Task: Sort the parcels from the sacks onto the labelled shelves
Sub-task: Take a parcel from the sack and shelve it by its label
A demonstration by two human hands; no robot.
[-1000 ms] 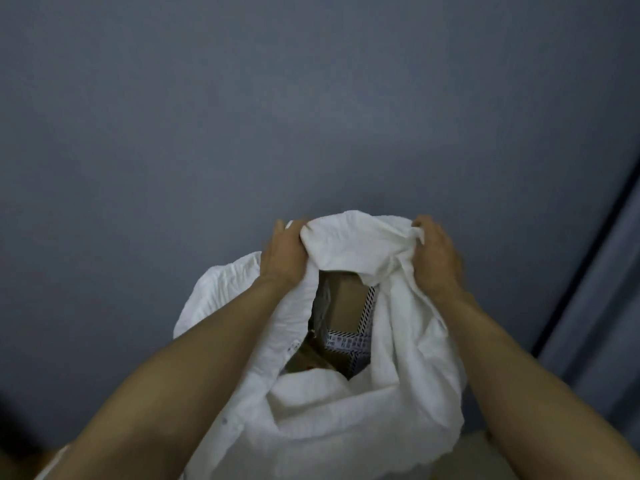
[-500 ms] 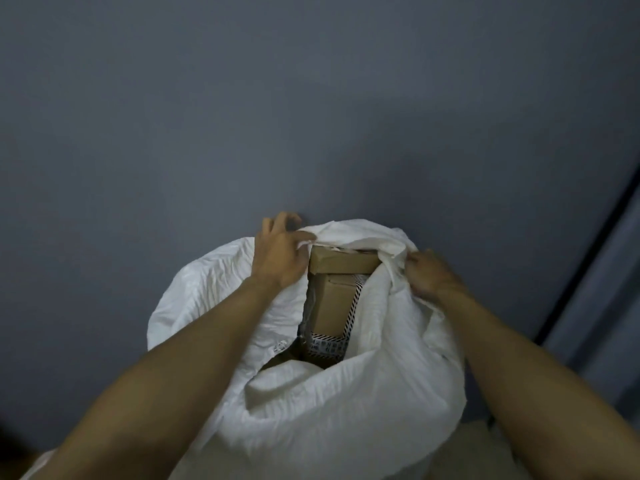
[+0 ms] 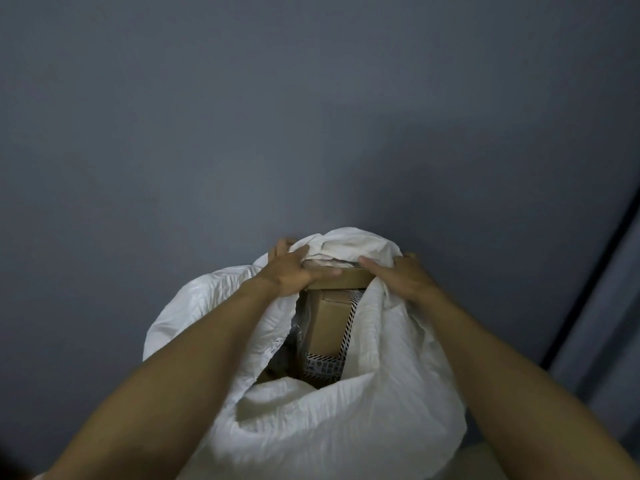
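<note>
A big white sack stands in front of me against a grey wall, its mouth pulled open. Inside I see a brown cardboard parcel with black-and-white striped tape, and a flat cardboard box lying across the top at the far rim. My left hand grips the left end of that flat box together with the sack's rim. My right hand grips the far right rim of the sack, fingers curled into the cloth. Deeper parcels are mostly hidden in shadow.
A plain grey wall fills the upper view. A dark vertical edge and a lighter grey panel run down the right side. A pale floor patch shows at the lower right.
Both hands slid further along the sack's rim and pushed it down and back. The flat box at the top came into view, and my left hand took hold of its end.
</note>
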